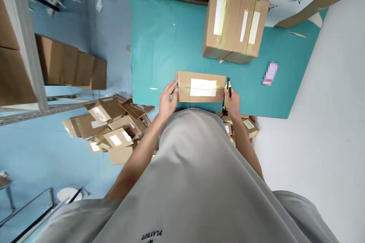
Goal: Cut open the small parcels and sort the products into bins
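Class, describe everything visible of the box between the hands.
This oblong box looks like brown cardboard, apparently closed. Yellowish tape and a white label mark its upper face. It is crosswise over the green table, near its edge. The left hand touches its left end; the right hand, holding a cutter, is at the other.

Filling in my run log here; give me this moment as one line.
left hand: at left end of labelled box | right hand: holding box cutter at box's right end | below: green table

Brown box (203, 76), white label (203, 84); yellow-and-black cutter (224, 104); plain teal table (171, 38); grey shirt (196, 167).
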